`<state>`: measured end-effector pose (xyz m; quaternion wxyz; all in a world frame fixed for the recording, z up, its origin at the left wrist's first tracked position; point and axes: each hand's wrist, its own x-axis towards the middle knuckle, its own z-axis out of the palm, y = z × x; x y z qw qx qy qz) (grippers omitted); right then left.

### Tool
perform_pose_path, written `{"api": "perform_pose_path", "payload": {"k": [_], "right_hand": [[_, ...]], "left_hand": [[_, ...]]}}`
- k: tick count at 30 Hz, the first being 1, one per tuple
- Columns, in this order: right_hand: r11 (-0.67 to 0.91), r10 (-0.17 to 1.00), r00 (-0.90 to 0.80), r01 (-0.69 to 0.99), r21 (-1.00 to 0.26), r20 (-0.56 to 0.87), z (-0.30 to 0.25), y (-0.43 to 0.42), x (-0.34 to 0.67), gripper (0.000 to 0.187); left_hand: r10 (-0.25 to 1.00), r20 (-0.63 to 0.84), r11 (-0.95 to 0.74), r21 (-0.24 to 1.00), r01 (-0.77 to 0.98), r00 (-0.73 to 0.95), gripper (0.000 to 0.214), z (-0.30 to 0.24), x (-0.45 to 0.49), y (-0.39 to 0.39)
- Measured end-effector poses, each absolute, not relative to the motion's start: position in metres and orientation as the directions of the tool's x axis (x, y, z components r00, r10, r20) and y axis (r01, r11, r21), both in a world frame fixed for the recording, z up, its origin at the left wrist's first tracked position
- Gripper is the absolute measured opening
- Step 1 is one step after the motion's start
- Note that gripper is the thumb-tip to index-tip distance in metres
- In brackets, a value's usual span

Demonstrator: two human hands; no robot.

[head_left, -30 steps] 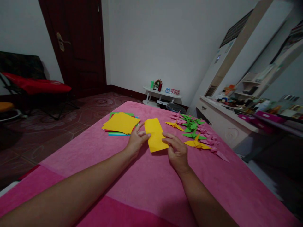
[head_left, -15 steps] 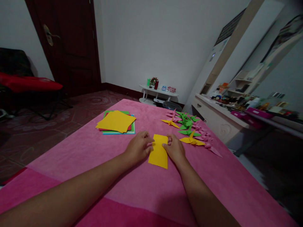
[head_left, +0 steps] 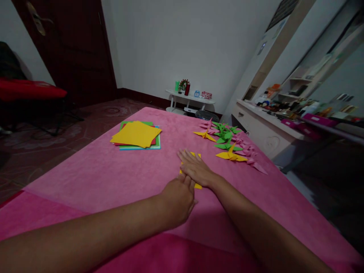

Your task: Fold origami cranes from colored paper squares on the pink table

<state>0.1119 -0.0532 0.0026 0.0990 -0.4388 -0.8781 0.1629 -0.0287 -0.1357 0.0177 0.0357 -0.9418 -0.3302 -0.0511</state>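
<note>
A folded piece of yellow paper [head_left: 198, 186] lies on the pink cloth, mostly covered by both hands. My right hand [head_left: 197, 169] is flat across it, fingers stretched out to the upper left and pressing down. At the near left edge of the paper is my left hand [head_left: 178, 199], its fingers curled together against the paper and touching the right hand's fingers. The left fingertips are partly hidden. To the right stand several folded paper cranes: yellow [head_left: 231, 154], green [head_left: 224, 134] and pink [head_left: 250, 151].
A stack of coloured paper sheets [head_left: 136, 134], yellow on top, lies at the left of the pink-covered table [head_left: 113, 182]. Beyond it stand a white shelf table [head_left: 190, 97], a red chair [head_left: 31, 90] and a dresser [head_left: 264, 127] with many small items.
My right hand has moved from the paper's right edge to lie flat over it. My left hand has come down to the near edge, fingers now curled. The view has tilted slightly.
</note>
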Motion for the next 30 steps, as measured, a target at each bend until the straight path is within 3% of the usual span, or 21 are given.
{"api": "perform_pose_path", "payload": {"k": [4,10,13,15,17,21,25,28,30], "right_hand": [[0.501,0.864,-0.491,0.826,-0.258,0.107,-0.002,-0.012,0.109,0.066],[0.249,0.952,-0.204,0.950,-0.188,0.228,0.015,0.000,0.102,0.068],[0.455,0.879,-0.400,0.866,-0.209,0.258,0.021,-0.033,0.097,0.060],[0.606,0.790,-0.604,0.745,-0.278,0.104,0.021,-0.058,0.096,0.057],[0.666,0.719,-0.695,0.685,-0.294,0.009,0.017,-0.070,0.095,0.056],[0.574,0.813,-0.579,0.785,-0.232,0.053,0.004,-0.050,0.097,0.052],[0.295,0.944,-0.227,0.905,-0.306,0.239,0.000,-0.010,0.099,0.044],[0.190,0.938,-0.063,0.916,-0.352,0.341,0.004,0.001,0.105,0.037],[0.146,0.924,0.012,0.913,-0.382,0.381,0.005,-0.003,0.113,0.037]], "left_hand": [[0.568,0.108,-0.817,-0.045,0.574,0.816,0.044,0.010,-0.024,-0.144],[0.613,0.167,-0.769,-0.098,0.632,0.772,0.048,-0.016,-0.017,-0.155],[0.638,0.183,-0.737,-0.136,0.662,0.748,0.048,-0.018,-0.011,-0.157],[0.675,0.137,-0.707,-0.157,0.689,0.725,0.046,-0.013,-0.008,-0.160],[0.698,0.096,-0.693,-0.162,0.703,0.710,0.040,-0.004,-0.008,-0.162],[0.659,0.119,-0.747,-0.007,0.665,0.742,0.038,0.021,-0.011,-0.166],[0.589,0.037,-0.804,0.128,0.581,0.807,0.015,0.050,-0.025,-0.160],[0.721,0.300,-0.691,0.361,0.626,0.624,0.031,0.058,-0.041,-0.136],[0.807,0.381,-0.587,0.443,0.677,0.451,0.032,0.052,-0.052,-0.111]]}}
